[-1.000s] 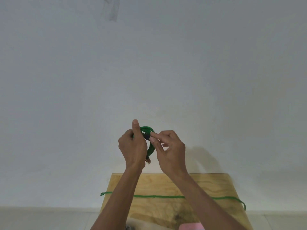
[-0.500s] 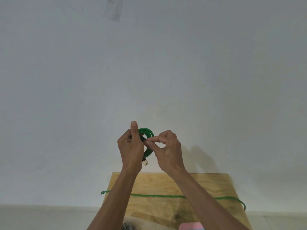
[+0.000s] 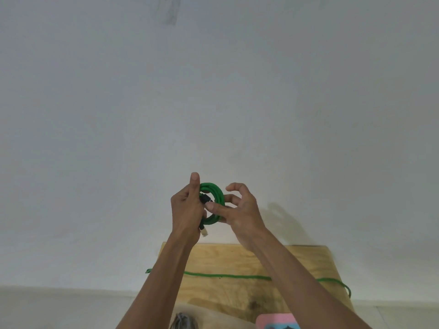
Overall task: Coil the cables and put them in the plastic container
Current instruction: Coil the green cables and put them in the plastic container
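Note:
I hold a small coil of green cable (image 3: 215,194) up in front of a white wall, above the far edge of a wooden table (image 3: 297,262). My left hand (image 3: 187,207) grips the coil's left side, thumb pointing up, with a black plug at the coil's middle and a white connector hanging below the palm. My right hand (image 3: 240,207) is at the coil's right side; its thumb presses on the loops while the other fingers spread loosely curled behind. A second green cable (image 3: 228,276) lies stretched straight across the table. No plastic container is clearly seen.
A pink object (image 3: 276,321) sits at the table's near edge by the frame's bottom. A grey bundle (image 3: 183,322) shows at the bottom centre, cut off by the frame. The stretched cable's ends hang over both sides of the table.
My right hand has let go of its pinch at the coil's middle and spread its fingers, leaving the thumb on the loops. The left hand keeps its grip.

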`<state>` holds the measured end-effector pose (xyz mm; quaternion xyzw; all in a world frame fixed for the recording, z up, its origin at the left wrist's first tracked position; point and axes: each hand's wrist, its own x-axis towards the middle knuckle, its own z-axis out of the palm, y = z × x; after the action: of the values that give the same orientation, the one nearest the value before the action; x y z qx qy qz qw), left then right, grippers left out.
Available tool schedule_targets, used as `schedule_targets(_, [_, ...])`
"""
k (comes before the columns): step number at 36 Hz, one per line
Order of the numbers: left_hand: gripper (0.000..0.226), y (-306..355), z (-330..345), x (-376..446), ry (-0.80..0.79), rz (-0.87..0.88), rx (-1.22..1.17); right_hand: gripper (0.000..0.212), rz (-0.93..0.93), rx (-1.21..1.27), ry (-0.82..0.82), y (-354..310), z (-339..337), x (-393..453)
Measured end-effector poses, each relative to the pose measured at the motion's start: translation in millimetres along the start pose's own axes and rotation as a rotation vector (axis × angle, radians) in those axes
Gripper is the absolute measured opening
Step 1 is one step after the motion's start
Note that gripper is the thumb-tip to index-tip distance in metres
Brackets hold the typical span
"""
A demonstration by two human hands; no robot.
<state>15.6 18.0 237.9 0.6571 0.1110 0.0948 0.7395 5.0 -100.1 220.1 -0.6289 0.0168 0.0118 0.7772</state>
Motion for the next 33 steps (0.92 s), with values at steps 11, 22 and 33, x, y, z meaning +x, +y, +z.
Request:
schedule_targets(11, [0.053,-8,9,-14,0.052,0.11,0.084,0.017,-0.227,-0.441,0.14,11,6,-3])
schedule_targets(22, [0.047,-16,14,-15,-0.06,0.221,0.188,0.012,-0.392,-0.602,0.307,16,8,-8])
schedule_targets(33, [0.047,-21,4,-17,-0.002,0.189,0.272,0.018,-0.517,-0.766,0.182,15,7,-11])
